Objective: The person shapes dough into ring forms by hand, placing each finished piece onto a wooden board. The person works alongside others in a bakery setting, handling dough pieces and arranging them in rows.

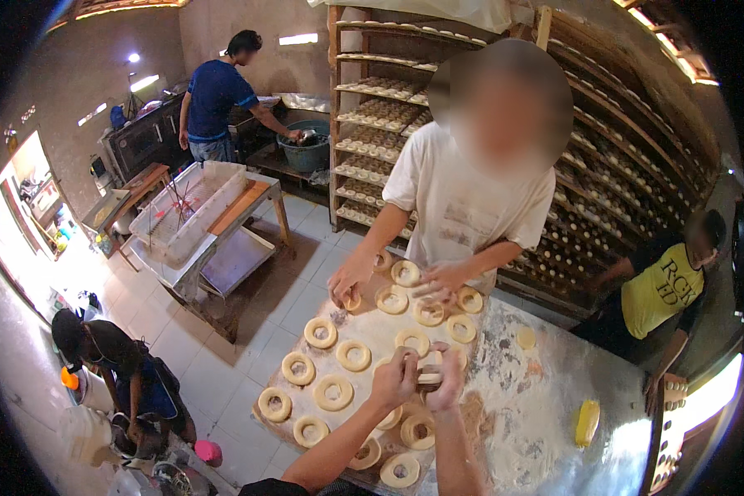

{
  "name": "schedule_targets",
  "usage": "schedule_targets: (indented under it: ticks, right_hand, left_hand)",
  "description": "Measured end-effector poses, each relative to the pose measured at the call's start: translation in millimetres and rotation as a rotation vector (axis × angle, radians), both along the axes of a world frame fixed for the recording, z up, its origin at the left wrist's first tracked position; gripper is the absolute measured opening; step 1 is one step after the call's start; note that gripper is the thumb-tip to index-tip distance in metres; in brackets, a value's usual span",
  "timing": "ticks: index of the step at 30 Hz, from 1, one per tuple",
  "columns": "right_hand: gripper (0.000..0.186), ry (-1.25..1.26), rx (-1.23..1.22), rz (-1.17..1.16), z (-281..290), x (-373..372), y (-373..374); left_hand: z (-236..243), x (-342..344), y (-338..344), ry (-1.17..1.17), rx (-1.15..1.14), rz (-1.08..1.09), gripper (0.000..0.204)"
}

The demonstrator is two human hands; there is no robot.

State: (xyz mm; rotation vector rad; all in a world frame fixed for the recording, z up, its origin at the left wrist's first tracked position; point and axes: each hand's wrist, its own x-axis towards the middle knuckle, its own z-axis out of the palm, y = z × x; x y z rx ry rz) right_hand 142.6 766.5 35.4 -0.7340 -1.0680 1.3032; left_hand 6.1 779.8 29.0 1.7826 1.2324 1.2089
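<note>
Between my left hand (396,378) and my right hand (446,380) is a pale raw dough ring (429,378), with the fingers of both hands closed round its sides. It is raised over the floured board at the front of the table. More dough rings lie below and around my hands, among them a ring (354,355) and another ring (333,393) to the left. Close to my forearms are a ring (400,469) and a darker ring (417,431). Part of the rings beneath my hands is hidden.
Across the table, a person in a white shirt (463,198) handles rings at the board's far end. Flour covers the metal tabletop (546,413), where a yellow object (587,423) lies. Behind stands a tall rack (376,140) of dough trays. Other people work left and right.
</note>
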Motion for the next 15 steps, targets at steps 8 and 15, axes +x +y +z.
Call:
schedule_targets:
  ticks: [8,15]
  right_hand:
    - [0.051,-0.122,-0.200,0.057,-26,-29,66]
    - [0.040,-0.144,-0.275,0.064,-20,-39,101]
  left_hand:
    - [-8,-36,51,0.038,-0.035,0.046,0.026]
    - [2,-55,95,-0.019,-0.254,-0.050,0.030]
